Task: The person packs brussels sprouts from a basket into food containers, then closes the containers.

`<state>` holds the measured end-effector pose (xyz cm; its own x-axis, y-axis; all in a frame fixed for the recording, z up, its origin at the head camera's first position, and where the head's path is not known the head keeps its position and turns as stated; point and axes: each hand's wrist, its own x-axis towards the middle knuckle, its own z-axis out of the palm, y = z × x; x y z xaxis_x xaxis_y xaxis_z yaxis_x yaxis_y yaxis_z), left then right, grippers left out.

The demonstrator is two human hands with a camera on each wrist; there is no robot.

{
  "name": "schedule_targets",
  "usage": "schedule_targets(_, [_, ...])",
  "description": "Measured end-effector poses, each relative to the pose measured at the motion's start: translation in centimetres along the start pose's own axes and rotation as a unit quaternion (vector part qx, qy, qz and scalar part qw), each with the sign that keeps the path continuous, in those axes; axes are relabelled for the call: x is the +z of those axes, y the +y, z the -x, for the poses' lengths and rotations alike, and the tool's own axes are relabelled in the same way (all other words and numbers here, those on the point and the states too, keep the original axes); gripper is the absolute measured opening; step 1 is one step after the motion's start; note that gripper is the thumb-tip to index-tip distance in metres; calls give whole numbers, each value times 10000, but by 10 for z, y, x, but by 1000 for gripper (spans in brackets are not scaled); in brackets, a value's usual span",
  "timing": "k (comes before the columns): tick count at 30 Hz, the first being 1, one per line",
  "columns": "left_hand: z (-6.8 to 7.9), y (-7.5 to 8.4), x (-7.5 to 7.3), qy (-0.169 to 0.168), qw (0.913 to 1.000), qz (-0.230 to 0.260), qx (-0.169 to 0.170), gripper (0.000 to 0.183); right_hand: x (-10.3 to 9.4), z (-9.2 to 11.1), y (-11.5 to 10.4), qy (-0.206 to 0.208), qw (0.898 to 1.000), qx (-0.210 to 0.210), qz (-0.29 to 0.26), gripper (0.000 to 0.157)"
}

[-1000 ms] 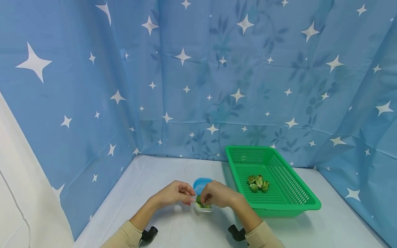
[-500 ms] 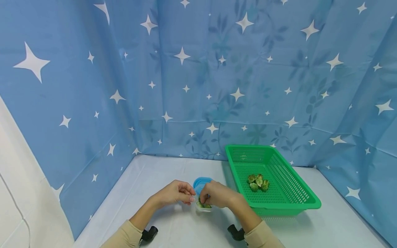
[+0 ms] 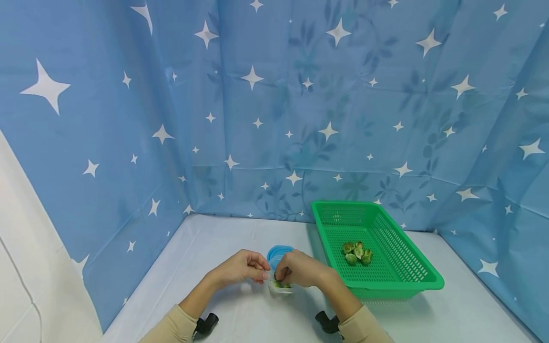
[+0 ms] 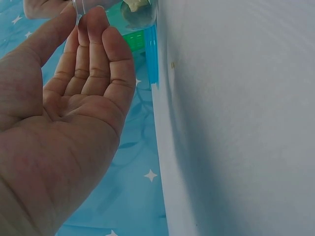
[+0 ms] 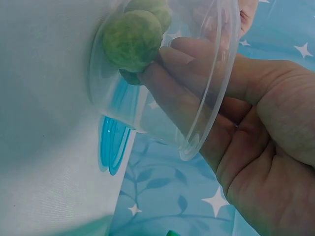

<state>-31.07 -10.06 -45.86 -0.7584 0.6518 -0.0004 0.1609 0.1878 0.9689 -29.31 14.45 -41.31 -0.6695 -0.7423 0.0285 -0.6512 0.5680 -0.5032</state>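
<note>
A small round clear plastic container (image 3: 280, 290) with Brussels sprouts (image 5: 132, 42) in it stands on the white table, between both hands. My left hand (image 3: 245, 267) is at its left side, with thumb and fingertips (image 4: 98, 17) pinching the rim in the left wrist view. My right hand (image 3: 302, 268) reaches in over the rim (image 5: 224, 83), its thumb and fingers pinching at a darker green sprout (image 5: 130, 77) that is partly hidden behind a rounder one. Just behind the container lies a blue lid (image 3: 278, 251), partly covered by the right hand in the head view.
To the right, a green perforated basket (image 3: 386, 287) holds a small cluster of Brussels sprouts (image 3: 358, 251). Blue curtains with white stars (image 3: 296, 178) close off the back and sides of the table. Black wrist camera mounts (image 3: 207, 324) sit at both wrists.
The right fingers have dipped slightly further into the container, and the upper sprout that showed between the hands is now mostly hidden. The left hand keeps its place.
</note>
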Motion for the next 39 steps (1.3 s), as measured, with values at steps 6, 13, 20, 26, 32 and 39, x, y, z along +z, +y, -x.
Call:
schedule_targets(6, [-1,-1,-1,-22,10000,-13,-2,31,1,-1,3,-31,9997,148,-177,21])
schedule_targets(13, [-1,-2,0,-13,10000,-4,21,31,1,-1,1,-92,9998,155,5,20])
schedule_targets(20, [-1,-3,-1,-16,10000,36,20,32,-1,0,1,-49,9998,164,25,19])
schedule_targets(26, [-1,-3,-1,-47,10000,32,21,35,-5,2,-1,28,9998,119,131,15])
schedule_targets(32, [-1,-3,-1,-96,9999,65,7,36,-16,6,-3,615,9978,-214,134,10])
schedule_targets(39, [0,0,0,-20,10000,62,-11,33,-33,14,-12,1383,9889,-331,432,14])
